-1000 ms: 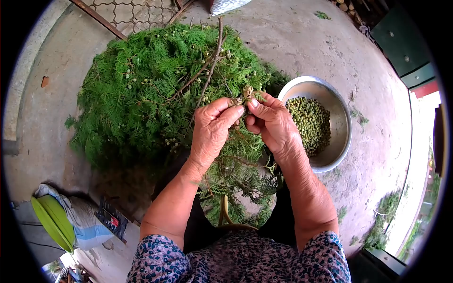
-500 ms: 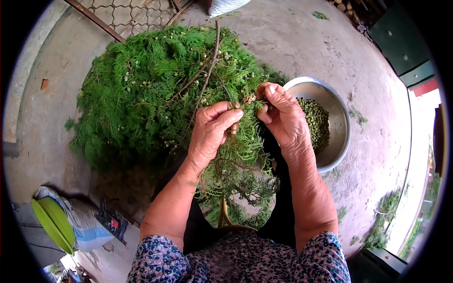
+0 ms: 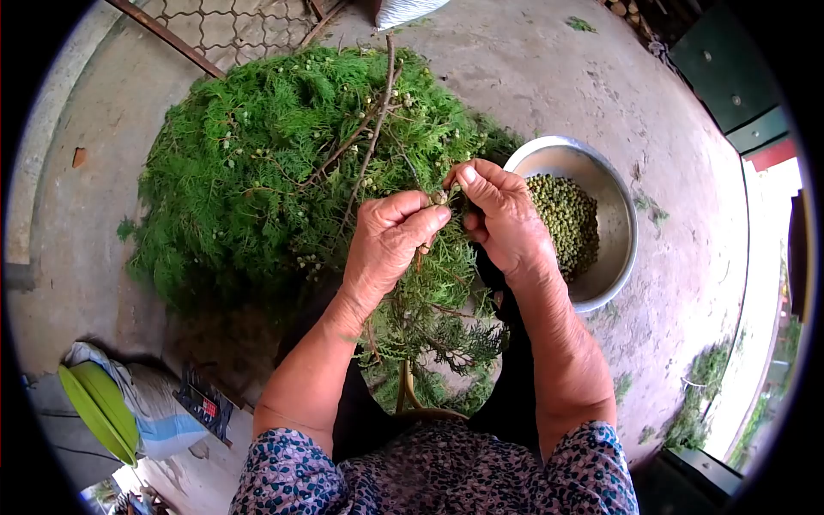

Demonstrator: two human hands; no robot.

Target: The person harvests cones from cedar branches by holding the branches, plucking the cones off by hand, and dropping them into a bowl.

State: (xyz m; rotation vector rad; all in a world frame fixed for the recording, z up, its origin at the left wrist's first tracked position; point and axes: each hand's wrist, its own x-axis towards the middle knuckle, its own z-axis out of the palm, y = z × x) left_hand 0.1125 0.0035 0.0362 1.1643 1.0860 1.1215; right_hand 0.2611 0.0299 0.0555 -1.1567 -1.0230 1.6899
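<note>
My left hand (image 3: pixel 393 240) pinches a green sprig (image 3: pixel 446 266) that hangs down below its fingers, with small pale cones at the fingertips. My right hand (image 3: pixel 506 210) is closed close beside it, thumb and forefinger at the cones; what lies in its curled fingers is hidden. Behind both hands spreads a large heap of green branches (image 3: pixel 232 163) dotted with small cones, with a bare brown stem (image 3: pixel 376 129) across it. Just right of my right hand is a metal bowl (image 3: pixel 620 236), partly filled with small green cones (image 3: pixel 566 223).
A lime-green basin (image 3: pixel 99 412) and a grey-white sack (image 3: pixel 159 412) are at the lower left. A metal grate (image 3: pixel 236 30) and a white bag (image 3: pixel 408 10) lie beyond the heap. Loose sprigs (image 3: pixel 699 386) are scattered on the floor at the right, near dark green cabinets (image 3: pixel 730 73).
My right hand moved away from the left hand toward the bowl, then came back to the cones. My left hand has kept its hold on the sprig.
</note>
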